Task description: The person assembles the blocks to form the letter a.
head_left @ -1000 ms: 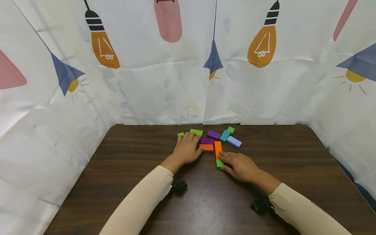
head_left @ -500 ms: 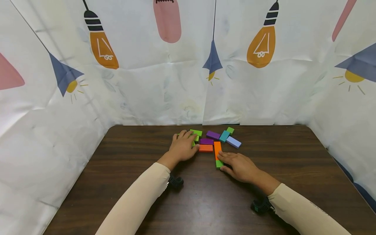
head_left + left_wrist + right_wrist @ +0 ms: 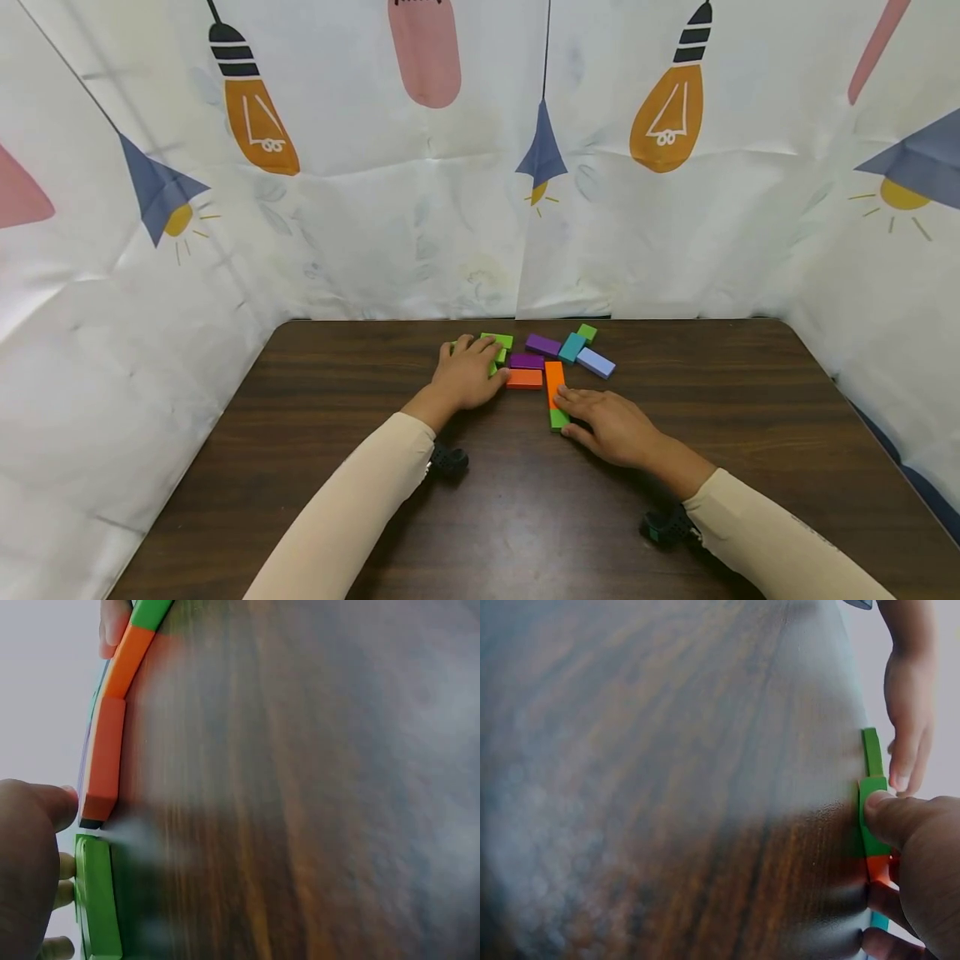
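Note:
My left hand [image 3: 467, 372] lies spread over several green blocks [image 3: 497, 341], partly hiding them. In the left wrist view its thumb points at the end of the red-orange block [image 3: 105, 761], and its fingers rest along a green block [image 3: 99, 900]. A purple block [image 3: 527, 362] lies just behind the red-orange one. My right hand [image 3: 611, 421] is beside an upright-pointing row: an orange block [image 3: 554, 379] with a green block [image 3: 558, 419] at its near end. In the right wrist view the right thumb presses on that green block [image 3: 874, 825], fingers extended beyond the row.
Behind the right hand lie a second purple block [image 3: 543, 345], a teal block [image 3: 572, 347], a light blue block [image 3: 596, 362] and a small green block [image 3: 587, 332]. All are on a dark wooden table [image 3: 300, 417], near its back edge. A printed white curtain [image 3: 450, 208] surrounds it.
The left hand has shifted slightly left, uncovering more of the green blocks. The right hand stays at the orange and green row.

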